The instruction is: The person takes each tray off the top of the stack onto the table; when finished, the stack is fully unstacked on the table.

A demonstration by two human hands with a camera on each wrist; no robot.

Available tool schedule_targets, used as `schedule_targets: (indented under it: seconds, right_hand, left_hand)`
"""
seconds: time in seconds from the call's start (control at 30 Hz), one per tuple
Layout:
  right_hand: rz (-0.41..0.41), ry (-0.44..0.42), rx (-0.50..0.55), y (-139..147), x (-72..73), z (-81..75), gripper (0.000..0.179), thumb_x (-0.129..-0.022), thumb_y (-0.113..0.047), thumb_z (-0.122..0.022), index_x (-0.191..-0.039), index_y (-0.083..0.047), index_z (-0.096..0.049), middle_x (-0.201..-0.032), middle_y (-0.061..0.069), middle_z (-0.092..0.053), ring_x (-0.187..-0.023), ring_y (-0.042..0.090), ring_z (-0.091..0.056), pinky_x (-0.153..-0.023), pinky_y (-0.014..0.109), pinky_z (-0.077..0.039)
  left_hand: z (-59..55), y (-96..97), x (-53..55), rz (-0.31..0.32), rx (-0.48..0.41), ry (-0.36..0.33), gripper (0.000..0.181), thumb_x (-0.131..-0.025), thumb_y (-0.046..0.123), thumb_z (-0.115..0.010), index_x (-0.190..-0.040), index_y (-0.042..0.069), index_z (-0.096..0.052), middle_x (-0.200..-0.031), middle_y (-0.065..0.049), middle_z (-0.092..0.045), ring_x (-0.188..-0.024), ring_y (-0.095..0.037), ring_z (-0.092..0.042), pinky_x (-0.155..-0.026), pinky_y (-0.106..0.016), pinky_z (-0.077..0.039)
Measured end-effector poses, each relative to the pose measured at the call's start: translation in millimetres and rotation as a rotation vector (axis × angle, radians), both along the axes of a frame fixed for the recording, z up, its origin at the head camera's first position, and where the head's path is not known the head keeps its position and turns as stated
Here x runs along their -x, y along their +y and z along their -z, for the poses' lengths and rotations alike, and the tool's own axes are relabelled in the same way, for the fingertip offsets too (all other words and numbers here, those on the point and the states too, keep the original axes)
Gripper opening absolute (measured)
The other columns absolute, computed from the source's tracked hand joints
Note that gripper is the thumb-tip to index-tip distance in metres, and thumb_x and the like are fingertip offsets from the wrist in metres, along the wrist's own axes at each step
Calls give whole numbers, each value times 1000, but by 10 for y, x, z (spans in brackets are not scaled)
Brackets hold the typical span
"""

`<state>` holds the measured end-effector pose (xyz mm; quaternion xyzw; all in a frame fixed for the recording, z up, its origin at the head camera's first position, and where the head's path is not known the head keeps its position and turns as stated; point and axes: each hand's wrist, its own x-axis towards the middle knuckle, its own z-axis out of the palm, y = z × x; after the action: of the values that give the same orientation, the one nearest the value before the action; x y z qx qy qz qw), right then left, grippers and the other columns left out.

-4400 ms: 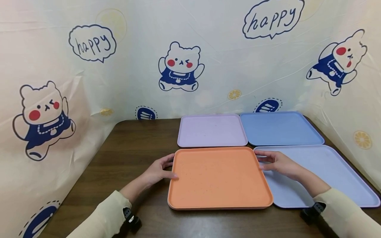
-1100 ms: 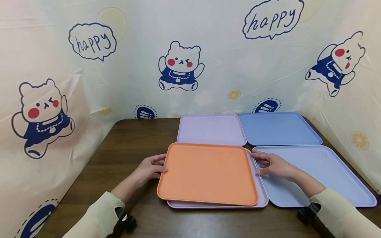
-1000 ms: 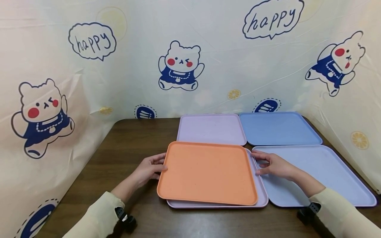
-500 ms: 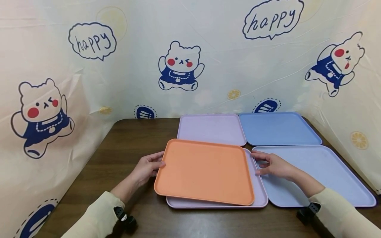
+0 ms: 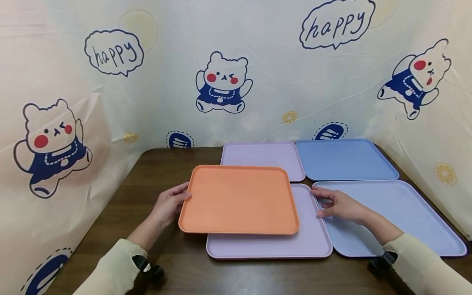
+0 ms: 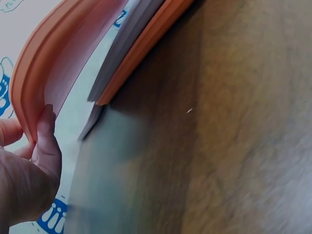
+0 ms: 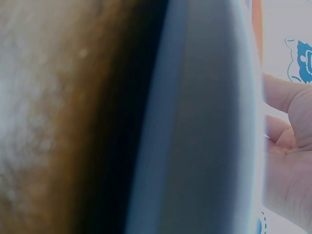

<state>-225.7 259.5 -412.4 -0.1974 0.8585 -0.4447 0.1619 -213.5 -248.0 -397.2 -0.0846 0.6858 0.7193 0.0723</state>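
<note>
My left hand (image 5: 167, 207) pinches the left rim of an orange tray (image 5: 239, 200), thumb on one face and fingers on the other. In the left wrist view this tray (image 6: 29, 73) stands apart from the stacked rims beyond it. In the head view it overlaps a lilac tray (image 5: 269, 248) lying on the table, hiding much of it. My right hand (image 5: 341, 207) is at that lilac tray's right edge, its fingertips against or close to the rim. The right wrist view shows the hand (image 7: 292, 131) partly, with loosely bent fingers behind a blurred tray edge.
A second lilac tray (image 5: 258, 153) and a blue tray (image 5: 346, 159) lie at the back. A pale blue tray (image 5: 391, 221) lies under my right forearm. The left wrist view shows a grey-lilac rim (image 6: 124, 46) above an orange rim (image 6: 141, 56). A printed curtain (image 5: 162, 82) surrounds the table.
My left hand has lifted the orange tray off the lilac one and moved it left and away from me, exposing more lilac. My right hand has stayed near the same edge.
</note>
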Motion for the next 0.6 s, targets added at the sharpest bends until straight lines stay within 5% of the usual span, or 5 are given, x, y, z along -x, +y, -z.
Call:
schedule_targets:
  seconds: [0.37, 0.6]
  right_hand:
    - [4, 5, -22, 50, 16, 35, 79, -81, -18, -80, -144, 6, -39, -154, 26, -25, -128, 43, -45, -97, 43, -45]
    - [-3, 7, -17, 53, 8, 29, 80, -81, -18, -79, -144, 7, -38, -154, 27, -24, -125, 44, -47, -97, 45, -45]
  left_hand:
    - [-132, -314, 42, -157, -124, -29, 61, -93, 10, -66, -148, 5, -39, -94, 12, -71, -82, -7, -68, -72, -26, -56]
    - [-153, -600, 66, -298, -193, 10, 38, -92, 7, -66, -129, 15, -65, -88, 12, -71, -80, -4, -66, -70, -22, -55]
